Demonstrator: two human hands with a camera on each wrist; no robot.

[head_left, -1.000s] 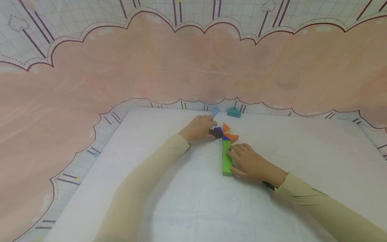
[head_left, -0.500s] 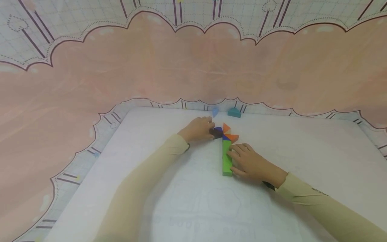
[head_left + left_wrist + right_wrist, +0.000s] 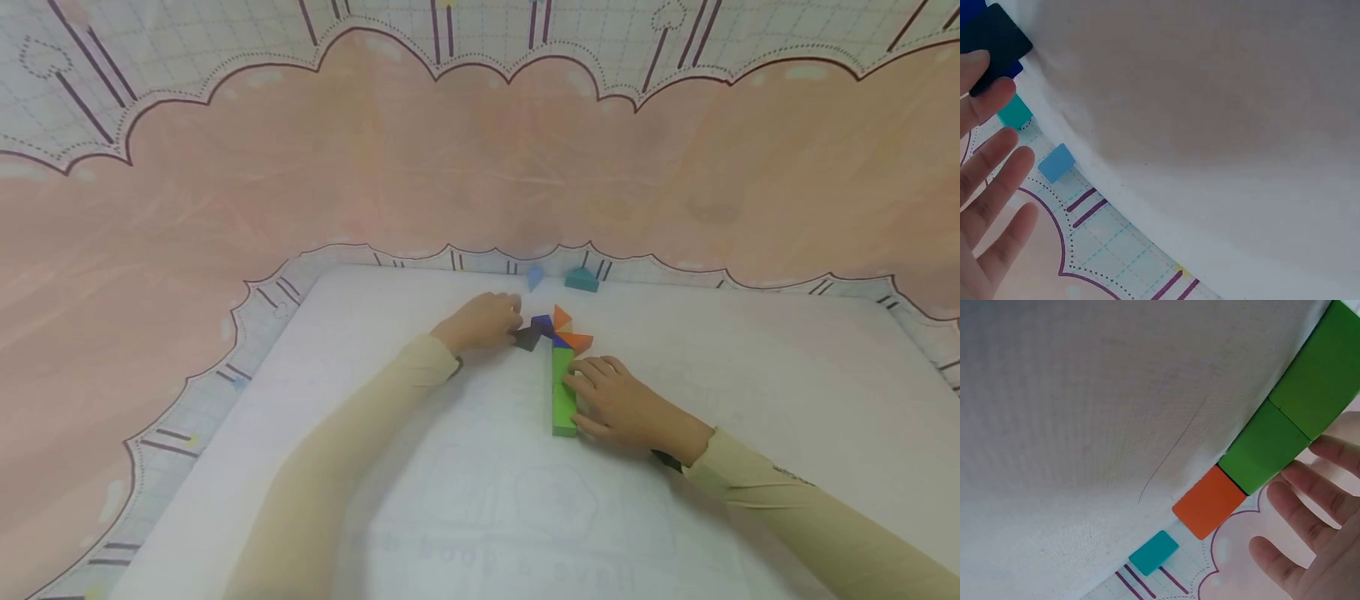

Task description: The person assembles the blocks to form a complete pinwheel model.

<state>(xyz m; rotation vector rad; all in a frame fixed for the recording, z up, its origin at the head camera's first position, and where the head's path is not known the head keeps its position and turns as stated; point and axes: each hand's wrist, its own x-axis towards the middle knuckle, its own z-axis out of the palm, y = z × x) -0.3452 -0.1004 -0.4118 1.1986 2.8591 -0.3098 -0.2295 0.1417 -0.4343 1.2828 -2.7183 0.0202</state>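
My left hand (image 3: 483, 322) pinches a black block (image 3: 527, 337) between thumb and index finger; the left wrist view shows the black block (image 3: 999, 47) there, other fingers spread. Just right of it lie a blue block (image 3: 542, 322), a smaller blue triangle block (image 3: 560, 342) and two orange triangle blocks (image 3: 562, 317), arranged around one point. Below them, two green blocks (image 3: 564, 392) stand end to end in a column. My right hand (image 3: 622, 404) rests its fingertips along the column's right side. In the right wrist view its fingers lie fairly straight against the green blocks (image 3: 1266, 447).
A teal block (image 3: 581, 279) and a light blue piece (image 3: 535, 277) lie at the far edge of the white table (image 3: 420, 467). Behind hangs or spreads a pink, patterned cloth (image 3: 480, 158).
My left hand has drawn back slightly to the left, and the black block has shifted left and turned, away from the centre point. My right hand and the green blocks have stayed put.
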